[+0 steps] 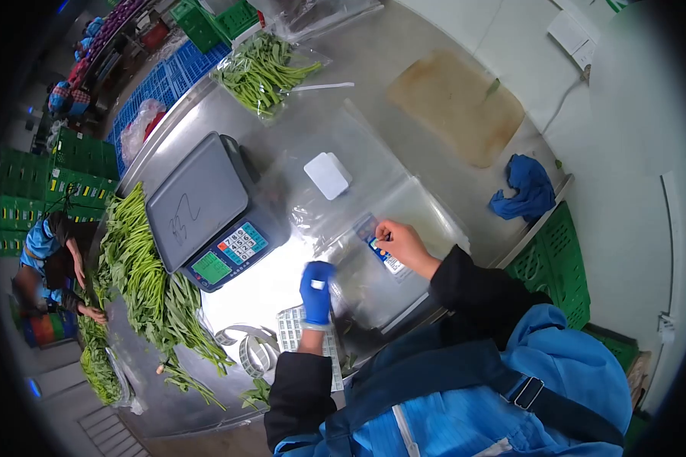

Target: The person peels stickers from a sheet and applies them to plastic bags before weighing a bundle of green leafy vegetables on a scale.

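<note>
My right hand [404,244] is bare, its thumb and fingertips pinched together over the blue and white printed panel [392,264] of a clear plastic bag [373,293]. Whatever sits between those fingertips is too small to make out. In a blue glove, my left hand [315,297] hovers left of the bag, slightly blurred, with a small white square at its fingers. Below it lie a sheet of small labels [290,329] and a curled label strip [253,356]. Farther up, white cards [328,176] rest on the stacked clear bags.
A digital scale [198,202] stands left of the bags, beside long leafy greens [141,266]. Bagged greens [263,72] lie at the far end. A blue cloth [524,186] and green crate [552,263] are at right. Another person [46,244] handles greens at left.
</note>
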`<control>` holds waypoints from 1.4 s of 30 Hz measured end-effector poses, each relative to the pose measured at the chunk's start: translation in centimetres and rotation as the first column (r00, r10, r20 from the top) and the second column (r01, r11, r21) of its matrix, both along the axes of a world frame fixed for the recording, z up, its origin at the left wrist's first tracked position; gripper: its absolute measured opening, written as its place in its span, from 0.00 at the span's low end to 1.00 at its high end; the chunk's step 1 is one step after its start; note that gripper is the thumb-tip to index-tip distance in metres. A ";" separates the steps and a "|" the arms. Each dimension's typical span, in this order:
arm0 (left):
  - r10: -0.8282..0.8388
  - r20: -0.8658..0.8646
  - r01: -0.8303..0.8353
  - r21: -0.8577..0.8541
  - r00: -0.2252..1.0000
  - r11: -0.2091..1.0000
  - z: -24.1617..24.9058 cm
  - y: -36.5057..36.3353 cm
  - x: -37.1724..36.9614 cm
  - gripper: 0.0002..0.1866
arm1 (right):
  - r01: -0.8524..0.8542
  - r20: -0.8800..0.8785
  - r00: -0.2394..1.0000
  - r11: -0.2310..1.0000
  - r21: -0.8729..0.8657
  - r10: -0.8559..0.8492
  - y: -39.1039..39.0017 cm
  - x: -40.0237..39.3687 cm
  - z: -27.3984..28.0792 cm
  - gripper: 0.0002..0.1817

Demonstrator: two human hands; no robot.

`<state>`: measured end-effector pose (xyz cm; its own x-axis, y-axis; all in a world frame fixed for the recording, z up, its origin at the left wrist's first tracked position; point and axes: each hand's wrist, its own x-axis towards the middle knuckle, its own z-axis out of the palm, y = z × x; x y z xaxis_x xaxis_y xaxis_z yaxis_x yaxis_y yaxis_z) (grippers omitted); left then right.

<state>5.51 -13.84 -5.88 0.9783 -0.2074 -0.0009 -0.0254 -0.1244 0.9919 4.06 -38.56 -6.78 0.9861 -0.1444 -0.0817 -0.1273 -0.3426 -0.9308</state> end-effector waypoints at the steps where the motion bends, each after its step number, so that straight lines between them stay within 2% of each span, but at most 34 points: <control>1: -0.209 0.110 0.188 0.174 0.972 0.967 0.3 -1.3 -1.3 0.10 | -0.023 -0.046 0.999 0.999 -0.035 0.021 0.2 0.3 -0.5 0.10; 2: -0.421 0.181 0.340 0.356 0.889 0.871 0.6 -2.3 -2.3 0.12 | -0.048 -0.091 0.995 0.996 -0.072 0.041 0.3 0.7 -0.8 0.11; 3: -0.527 0.145 0.413 0.465 0.838 0.783 -0.5 -2.5 -3.3 0.15 | -0.076 -0.136 0.989 0.991 -0.110 0.061 0.3 0.9 -0.9 0.11; 4: -0.620 0.098 0.470 0.564 0.778 0.679 -1.0 -2.7 -3.6 0.17 | -0.087 -0.060 0.996 0.954 -0.285 0.073 0.2 1.1 -0.7 0.12; 5: -0.606 0.070 0.471 0.560 0.793 0.681 -1.5 -2.8 -3.5 0.14 | -0.084 0.012 0.995 0.888 -0.453 0.101 -0.1 1.2 -0.4 0.12; 6: -0.555 0.027 0.482 0.464 0.831 0.743 -2.5 -2.5 -3.5 0.13 | -0.065 0.078 0.987 0.794 -0.604 0.140 -0.3 1.1 -0.1 0.12; 8: -0.460 -0.075 0.463 0.256 0.885 0.848 -5.3 -2.0 -3.2 0.11 | -0.031 -0.005 1.000 0.961 -0.274 0.031 -1.9 1.2 0.3 0.09; 9: -0.434 -0.063 0.432 0.288 0.899 0.854 -4.5 -2.0 -3.0 0.07 | 0.002 -0.059 0.998 0.995 -0.095 -0.008 -2.7 1.6 0.7 0.08; 10: -0.415 -0.137 0.434 0.159 0.899 0.887 -4.7 -1.9 -2.6 0.06 | -0.006 -0.104 0.994 0.992 0.125 0.019 -3.1 2.1 2.5 0.07; 12: -0.407 -0.299 0.394 -0.108 0.863 0.913 -5.1 -1.0 -1.8 0.06 | 0.024 -0.190 0.977 0.844 0.536 0.093 -4.2 1.9 6.9 0.06; 13: -0.305 -0.371 0.296 -0.082 0.877 0.952 -4.7 -0.5 -0.6 0.09 | 0.011 -0.123 0.990 0.834 0.551 0.069 -4.2 1.5 9.2 0.05; 14: -0.169 -0.450 0.115 -0.144 0.877 0.983 -2.2 -0.2 1.4 0.11 | -0.020 -0.093 0.992 0.820 0.572 0.089 -4.3 1.3 10.4 0.05; 15: 0.020 -0.422 -0.041 -0.042 0.907 0.998 -0.7 0.0 3.4 0.12 | -0.049 -0.060 0.993 0.804 0.593 0.105 -4.2 1.1 11.3 0.06; 16: 0.205 -0.419 -0.239 -0.028 0.885 0.971 0.6 0.6 5.0 0.12 | -0.077 -0.026 0.993 0.786 0.614 0.118 -3.9 1.0 11.6 0.07; 17: 0.335 -0.505 -0.517 -0.277 0.795 0.810 1.1 0.8 6.2 0.11 | -0.078 -0.048 0.990 0.789 0.610 0.135 -3.5 1.3 10.8 0.09; 18: 0.491 -0.420 -0.624 -0.280 0.763 0.730 3.2 0.8 6.7 0.12 | -0.115 -0.052 0.982 0.795 0.596 0.181 -3.1 1.5 9.3 0.11; 20: 0.639 -0.146 -0.655 -0.189 0.755 0.731 3.3 1.2 5.8 0.10 | -0.197 -0.057 0.959 0.799 0.569 0.277 -2.2 1.8 5.5 0.13; 22: 0.365 0.047 -0.368 0.068 0.930 0.927 2.4 0.8 3.4 0.09 | -0.276 -0.084 0.944 0.902 0.333 0.320 -1.6 2.0 3.1 0.16; 23: 0.138 0.096 -0.144 0.062 0.986 0.988 1.1 0.0 1.8 0.07 | -0.305 -0.090 0.940 0.930 0.206 0.329 -1.3 2.2 2.4 0.16; 24: -0.076 -0.168 0.074 -0.018 0.983 0.997 -0.3 -0.3 -0.1 0.05 | -0.330 -0.099 0.936 0.941 0.078 0.336 -1.0 2.3 1.7 0.17; 25: -0.269 -0.113 0.281 0.105 0.956 0.954 -0.1 -1.1 -1.4 0.06 | -0.338 -0.033 0.941 0.941 0.002 0.338 -0.7 2.3 0.4 0.17; 26: -0.440 0.116 0.379 0.344 0.891 0.859 -0.1 -2.0 -2.4 0.11 | -0.340 0.035 0.939 0.937 -0.078 0.343 -0.7 2.6 -0.7 0.17; 27: -0.537 0.113 0.447 0.430 0.836 0.785 -0.7 -2.4 -3.1 0.17 | -0.334 0.101 0.930 0.929 -0.159 0.352 -0.7 2.9 -1.0 0.16; 28: -0.608 0.067 0.493 0.520 0.791 0.698 -1.3 -2.4 -3.7 0.21 | -0.343 0.094 0.926 0.920 -0.189 0.364 -0.7 2.9 -1.2 0.16; 33: -0.600 0.075 0.505 0.465 0.796 0.727 -2.4 -2.5 -3.6 0.22 | -0.445 0.150 0.854 0.849 -0.284 0.498 -1.6 3.5 -0.1 0.14; 37: -0.606 0.064 0.497 0.509 0.793 0.703 -1.9 -2.3 -3.6 0.22 | -0.562 0.117 0.755 0.728 -0.394 0.646 -1.6 4.5 0.6 0.14; 39: -0.617 0.075 0.491 0.534 0.783 0.688 -1.4 -2.3 -3.6 0.21 | -0.574 0.054 0.724 0.643 -0.507 0.688 -1.3 4.9 0.6 0.14; 42: -0.648 0.071 0.513 0.549 0.758 0.660 -1.8 -2.5 -3.3 0.18 | -0.466 0.011 0.787 0.606 -0.645 0.617 -1.0 5.1 -0.8 0.14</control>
